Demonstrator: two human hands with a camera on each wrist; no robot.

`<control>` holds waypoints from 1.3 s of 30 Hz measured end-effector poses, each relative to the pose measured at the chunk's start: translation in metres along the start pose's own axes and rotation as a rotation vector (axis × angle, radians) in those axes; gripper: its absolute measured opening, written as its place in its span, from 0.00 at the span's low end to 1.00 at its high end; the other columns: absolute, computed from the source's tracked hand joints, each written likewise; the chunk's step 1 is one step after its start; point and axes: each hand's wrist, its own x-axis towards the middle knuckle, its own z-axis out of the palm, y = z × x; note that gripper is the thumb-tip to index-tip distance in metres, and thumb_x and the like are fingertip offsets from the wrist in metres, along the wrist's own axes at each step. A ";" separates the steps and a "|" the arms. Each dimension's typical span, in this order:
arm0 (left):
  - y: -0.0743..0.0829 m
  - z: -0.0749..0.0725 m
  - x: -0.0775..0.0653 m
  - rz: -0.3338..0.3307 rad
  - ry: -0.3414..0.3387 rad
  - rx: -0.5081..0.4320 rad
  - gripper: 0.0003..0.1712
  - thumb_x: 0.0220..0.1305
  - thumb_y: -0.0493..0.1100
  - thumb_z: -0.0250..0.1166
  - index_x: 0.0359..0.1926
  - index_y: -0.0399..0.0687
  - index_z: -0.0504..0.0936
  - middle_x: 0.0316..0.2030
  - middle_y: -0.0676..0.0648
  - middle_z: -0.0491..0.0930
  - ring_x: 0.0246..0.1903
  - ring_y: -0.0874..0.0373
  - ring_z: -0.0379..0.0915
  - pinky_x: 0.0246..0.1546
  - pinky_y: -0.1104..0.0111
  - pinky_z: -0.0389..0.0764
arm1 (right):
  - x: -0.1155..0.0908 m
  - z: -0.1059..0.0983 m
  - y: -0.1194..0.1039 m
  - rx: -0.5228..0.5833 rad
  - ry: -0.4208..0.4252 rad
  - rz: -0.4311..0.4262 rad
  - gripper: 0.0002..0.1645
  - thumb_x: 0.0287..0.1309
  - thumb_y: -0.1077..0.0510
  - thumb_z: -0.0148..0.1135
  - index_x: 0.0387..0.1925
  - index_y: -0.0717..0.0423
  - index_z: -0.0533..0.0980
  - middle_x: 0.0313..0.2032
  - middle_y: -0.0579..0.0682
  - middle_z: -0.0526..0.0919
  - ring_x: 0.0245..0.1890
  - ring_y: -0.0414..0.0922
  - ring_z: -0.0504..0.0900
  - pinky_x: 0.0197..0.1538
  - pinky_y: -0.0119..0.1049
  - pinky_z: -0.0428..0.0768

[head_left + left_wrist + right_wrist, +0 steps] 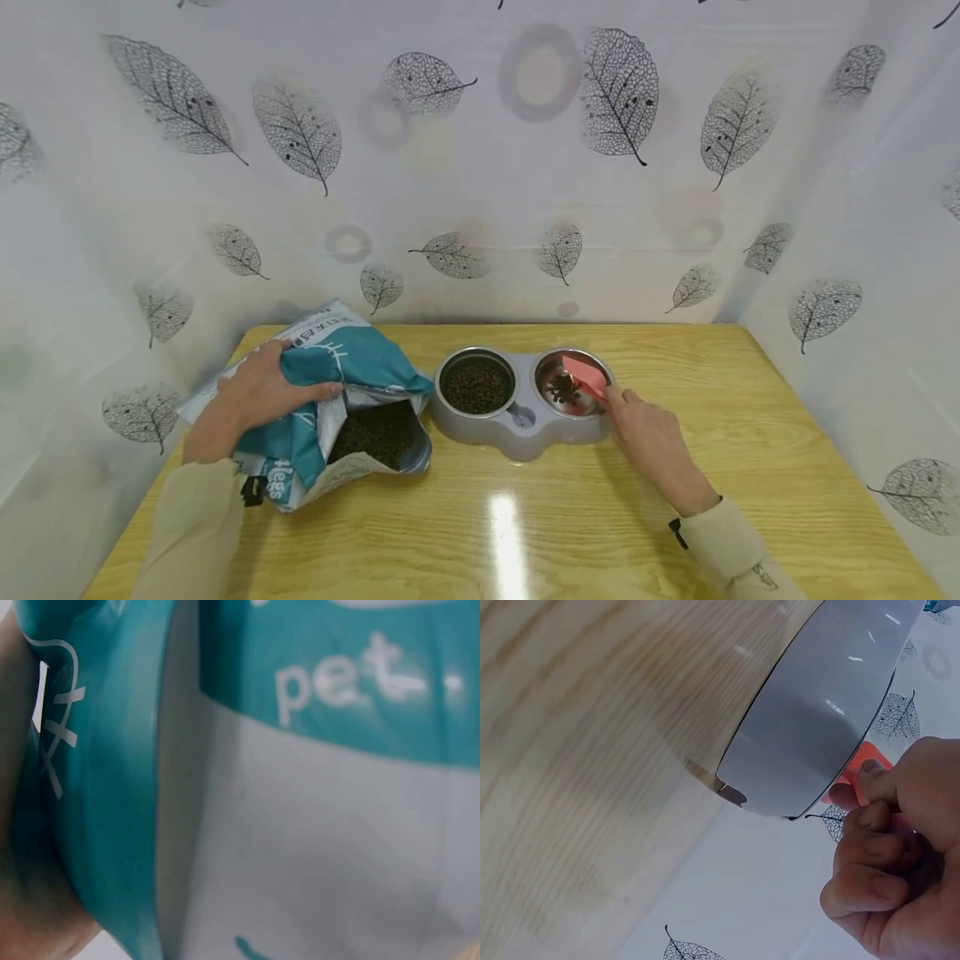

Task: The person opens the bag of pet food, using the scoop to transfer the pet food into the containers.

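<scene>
In the head view my left hand holds a teal and white pet food bag, its thumb lying along the upper edge of the mouth. The bag lies on its side, its open mouth showing dark kibble. The bag's printed side fills most of the left wrist view. My right hand grips the handle of a pink scoop, fingers curled round it in the right wrist view. The scoop is tilted over the right steel bowl, where a small heap of kibble lies.
Both bowls sit in a grey double stand on the wooden table. Kibble fills much of the left bowl, close to the bag's mouth. A leaf-printed curtain hangs behind the table and along both sides.
</scene>
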 end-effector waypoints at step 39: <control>0.001 -0.001 0.001 -0.004 0.008 -0.008 0.73 0.39 0.85 0.55 0.72 0.37 0.48 0.67 0.28 0.55 0.63 0.29 0.53 0.47 0.27 0.57 | 0.016 -0.038 -0.075 1.067 -0.430 0.096 0.23 0.74 0.48 0.40 0.29 0.61 0.70 0.17 0.43 0.63 0.16 0.34 0.58 0.22 0.28 0.62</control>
